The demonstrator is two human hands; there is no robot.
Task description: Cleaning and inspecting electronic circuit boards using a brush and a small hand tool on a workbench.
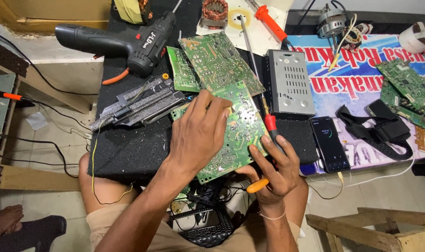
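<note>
Left hand (198,133) flat, fingers spread, pressing green rect. circuit board (238,140); right hand (274,170) curled, gripping red/orange-handled tool (270,125) at board edge.

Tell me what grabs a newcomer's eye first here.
Centre frame, the left hand presses flat on a green circuit board lying on the black foam mat. Beside it, the right hand grips an orange-handled tool. A black cordless drill lies at the upper left.
</note>
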